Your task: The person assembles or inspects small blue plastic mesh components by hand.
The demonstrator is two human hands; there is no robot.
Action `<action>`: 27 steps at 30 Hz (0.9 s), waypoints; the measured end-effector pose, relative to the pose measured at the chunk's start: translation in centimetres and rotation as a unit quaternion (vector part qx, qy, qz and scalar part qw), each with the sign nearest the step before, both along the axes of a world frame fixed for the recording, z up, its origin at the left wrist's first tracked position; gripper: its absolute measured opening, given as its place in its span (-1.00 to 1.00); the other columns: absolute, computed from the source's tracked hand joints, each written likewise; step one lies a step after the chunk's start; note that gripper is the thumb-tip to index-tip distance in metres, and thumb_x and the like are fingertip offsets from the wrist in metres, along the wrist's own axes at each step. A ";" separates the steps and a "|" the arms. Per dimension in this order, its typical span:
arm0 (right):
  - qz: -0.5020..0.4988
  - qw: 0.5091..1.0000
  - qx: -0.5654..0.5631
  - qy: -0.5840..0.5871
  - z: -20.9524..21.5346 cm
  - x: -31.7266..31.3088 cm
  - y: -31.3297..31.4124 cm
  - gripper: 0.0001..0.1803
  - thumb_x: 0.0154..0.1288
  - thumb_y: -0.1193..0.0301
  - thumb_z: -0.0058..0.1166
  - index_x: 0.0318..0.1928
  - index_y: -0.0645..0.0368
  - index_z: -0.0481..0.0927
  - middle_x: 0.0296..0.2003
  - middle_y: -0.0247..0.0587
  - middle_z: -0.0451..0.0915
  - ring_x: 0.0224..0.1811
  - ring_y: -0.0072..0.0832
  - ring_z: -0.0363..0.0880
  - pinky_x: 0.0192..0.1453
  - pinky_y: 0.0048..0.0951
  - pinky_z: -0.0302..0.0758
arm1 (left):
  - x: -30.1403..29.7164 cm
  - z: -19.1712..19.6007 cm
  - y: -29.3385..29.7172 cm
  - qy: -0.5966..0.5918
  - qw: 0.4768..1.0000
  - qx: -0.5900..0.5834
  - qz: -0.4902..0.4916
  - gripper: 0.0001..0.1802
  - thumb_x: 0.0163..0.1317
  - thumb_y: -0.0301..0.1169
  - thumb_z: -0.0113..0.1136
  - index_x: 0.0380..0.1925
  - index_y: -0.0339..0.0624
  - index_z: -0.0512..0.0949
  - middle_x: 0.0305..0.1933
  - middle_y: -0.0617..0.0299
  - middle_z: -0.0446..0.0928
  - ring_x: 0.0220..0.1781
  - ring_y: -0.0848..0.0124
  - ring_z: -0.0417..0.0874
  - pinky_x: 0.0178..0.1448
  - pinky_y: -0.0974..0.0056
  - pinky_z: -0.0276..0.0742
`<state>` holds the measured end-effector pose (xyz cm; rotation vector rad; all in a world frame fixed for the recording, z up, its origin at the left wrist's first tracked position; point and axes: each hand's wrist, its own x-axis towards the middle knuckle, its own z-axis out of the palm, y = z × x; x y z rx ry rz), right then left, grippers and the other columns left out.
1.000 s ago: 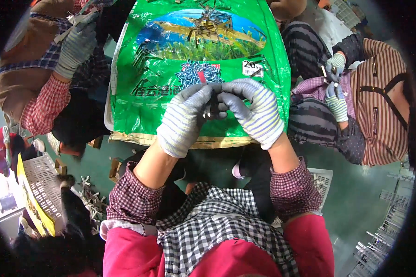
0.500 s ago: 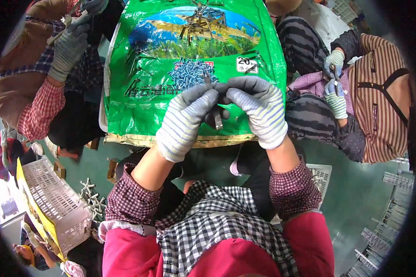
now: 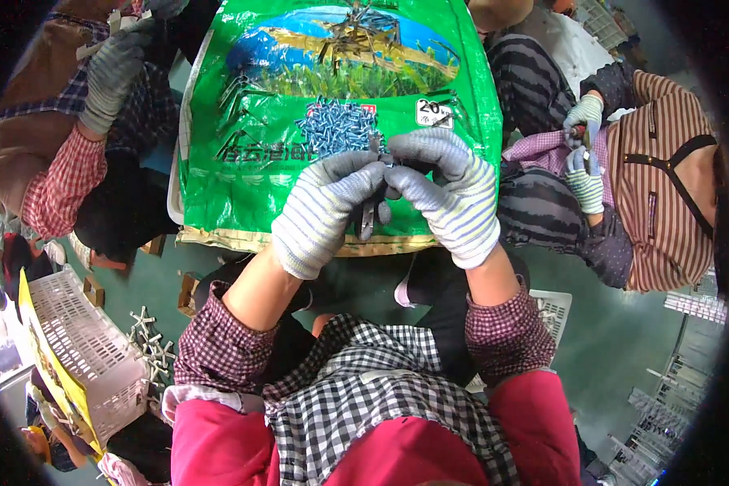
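Note:
My gloved left hand [image 3: 320, 206] is closed round a narrow dark metal strip [image 3: 368, 220], whose lower end sticks out below the fingers. Pressed up against it, my gloved right hand [image 3: 454, 198] pinches thumb and fingers together at the strip's upper part. Something small and pale shows between its fingertips, too small to name. Just beyond both hands lies a heap of small blue-silver screws [image 3: 336, 128] on a green printed sack [image 3: 219, 194]. A pile of thin dark metal strips [image 3: 360, 36] rests farther back on the sack.
Co-workers sit close on both sides, one gloved hand [image 3: 113, 85] at left and another [image 3: 585, 182] at right. On the floor at left stands a white perforated crate [image 3: 81, 324] beside metal parts [image 3: 150, 344]. Another white crate [image 3: 552, 312] is by my right elbow.
My right fingers have shifted in toward the left ones, and the fingertips now meet at the strip. The strip has turned slightly, its lower end moving left.

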<state>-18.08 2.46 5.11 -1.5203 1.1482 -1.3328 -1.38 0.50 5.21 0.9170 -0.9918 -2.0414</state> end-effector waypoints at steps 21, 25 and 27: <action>0.006 0.999 0.036 -0.021 -1.6 1.2 0.1 -0.90 0.07 0.56 0.20 -0.35 0.30 0.62 -0.14 -0.21 0.33 -0.28 -0.52 0.53 -0.29 -0.55 0.60 | -0.3 -1.5 -0.1 0.117 0.990 0.039 0.062 -0.60 0.26 -0.45 -0.07 0.08 -0.41 0.34 -0.06 0.11 0.50 -0.09 0.40 0.55 -0.01 0.33 0.50; -0.020 0.990 0.114 -0.077 -1.8 1.4 0.2 -0.89 0.06 0.53 0.22 -0.36 0.29 0.62 -0.13 -0.22 0.36 -0.29 -0.51 0.53 -0.22 -0.55 0.55 | -0.1 -1.5 -0.1 0.171 0.982 0.053 0.052 -0.57 0.23 -0.45 -0.03 0.09 -0.40 0.34 -0.05 0.10 0.50 -0.09 0.38 0.54 0.03 0.32 0.47; -0.045 0.992 0.104 -0.052 -2.3 1.3 0.1 -0.86 0.04 0.48 0.25 -0.37 0.26 0.62 -0.14 -0.23 0.41 -0.26 -0.50 0.51 -0.10 -0.56 0.46 | -0.1 -1.0 0.0 0.179 0.979 0.076 0.055 -0.56 0.18 -0.49 0.01 0.09 -0.39 0.34 -0.06 0.11 0.51 -0.14 0.43 0.54 -0.02 0.39 0.47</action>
